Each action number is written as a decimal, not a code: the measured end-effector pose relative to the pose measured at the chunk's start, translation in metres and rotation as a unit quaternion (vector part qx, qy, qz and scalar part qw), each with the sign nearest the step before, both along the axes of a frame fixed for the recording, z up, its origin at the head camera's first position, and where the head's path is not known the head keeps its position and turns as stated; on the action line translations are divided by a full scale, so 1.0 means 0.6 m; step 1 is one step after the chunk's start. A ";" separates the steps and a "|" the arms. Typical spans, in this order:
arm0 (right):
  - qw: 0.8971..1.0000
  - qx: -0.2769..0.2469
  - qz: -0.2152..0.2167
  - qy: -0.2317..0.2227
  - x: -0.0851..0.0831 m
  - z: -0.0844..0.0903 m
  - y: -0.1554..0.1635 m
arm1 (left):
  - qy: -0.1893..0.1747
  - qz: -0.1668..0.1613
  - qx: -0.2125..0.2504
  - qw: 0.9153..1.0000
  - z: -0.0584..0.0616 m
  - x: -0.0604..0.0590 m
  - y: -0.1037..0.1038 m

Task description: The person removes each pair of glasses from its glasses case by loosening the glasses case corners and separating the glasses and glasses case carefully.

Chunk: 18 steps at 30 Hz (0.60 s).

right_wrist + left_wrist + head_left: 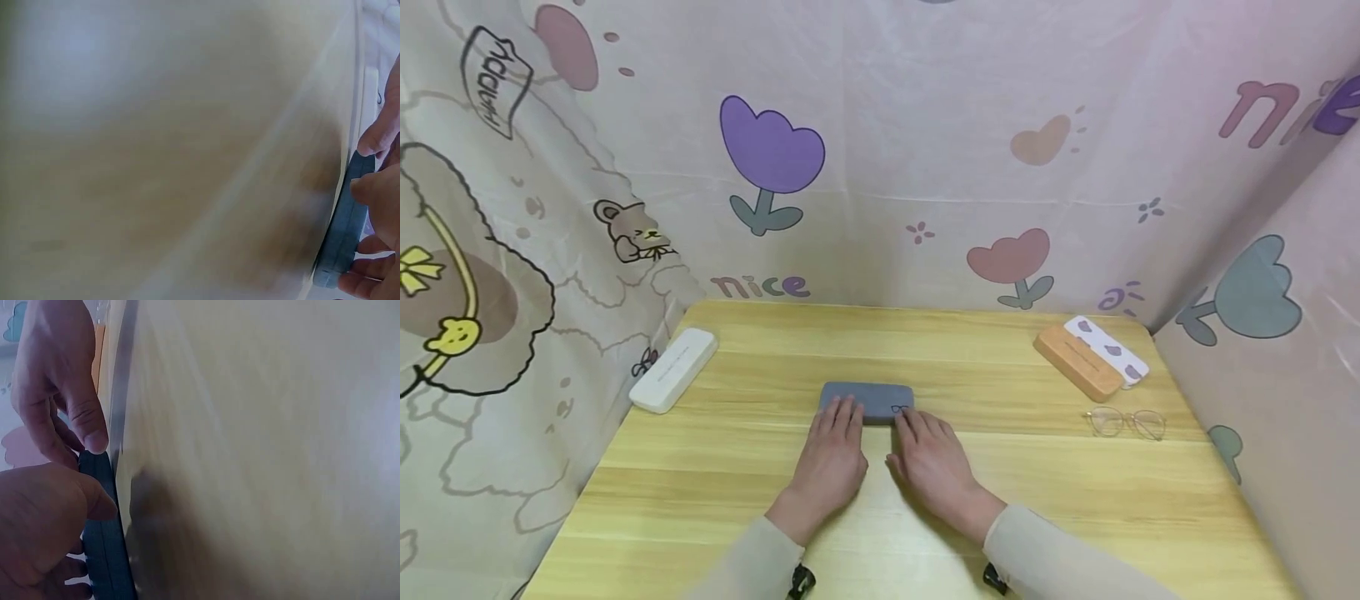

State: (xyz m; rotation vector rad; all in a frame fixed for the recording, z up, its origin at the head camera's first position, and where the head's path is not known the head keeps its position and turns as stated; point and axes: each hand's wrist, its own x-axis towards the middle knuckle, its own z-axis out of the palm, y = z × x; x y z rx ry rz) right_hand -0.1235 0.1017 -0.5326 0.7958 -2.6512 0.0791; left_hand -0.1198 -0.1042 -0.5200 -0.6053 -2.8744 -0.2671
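A flat grey-blue glasses case, closed, with a small glasses drawing near its front right corner, lies at the middle of the wooden table. My left hand rests its fairly straight fingers on the left end of the lid. On the right, the fingertips of my right hand touch the case near that printed corner. Both thumbs point inward, in front of the case in the head view. From the left wrist, the case's front side shows with the seam pressed together; the right wrist view shows this side too.
A white glasses case lies at the table's far left. At the right are an orange case, a white patterned cloth or case partly behind it, and thin-framed glasses. Printed curtains border the wooden table.
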 end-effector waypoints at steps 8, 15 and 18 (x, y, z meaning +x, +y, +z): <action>1.000 -0.009 0.012 0.002 -0.043 0.006 -0.052 | 0.016 0.009 -0.022 1.000 0.006 -0.036 -0.046; 0.999 0.013 0.004 -0.035 -0.084 0.013 -0.090 | -0.023 0.018 -0.028 0.999 0.011 -0.069 -0.084; 0.998 0.022 0.002 -0.052 -0.099 0.018 -0.105 | -0.035 0.016 -0.036 0.999 0.013 -0.085 -0.100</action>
